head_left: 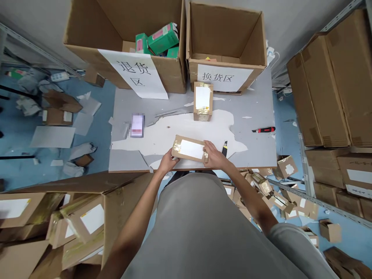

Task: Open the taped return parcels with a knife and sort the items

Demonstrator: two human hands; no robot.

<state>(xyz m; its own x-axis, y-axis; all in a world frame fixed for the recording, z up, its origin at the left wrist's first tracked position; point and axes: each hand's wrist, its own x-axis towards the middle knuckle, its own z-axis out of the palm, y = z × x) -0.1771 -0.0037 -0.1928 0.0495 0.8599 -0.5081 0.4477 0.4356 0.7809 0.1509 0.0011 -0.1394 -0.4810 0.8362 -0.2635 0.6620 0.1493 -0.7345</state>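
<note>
A small taped cardboard box (pixel 190 148) with a white label on top is held level near the table's front edge. At its left end, my left hand (pixel 168 161) grips the corner. Round the right end are the fingers of my right hand (pixel 214 155). Just right of that hand lies a utility knife (pixel 224 148) with a black and yellow handle, partly hidden. Farther back, another taped box (pixel 203 101) with a white label stands on the table.
Two big open cartons stand at the back: the left carton (pixel 171 77) holds green boxes (pixel 163 38), the right carton (pixel 193 64) bears a paper sign. A phone (pixel 137 125) lies left, a red-black utility knife (pixel 264 130) right. A large carton of parcels (pixel 93 219) stands front left.
</note>
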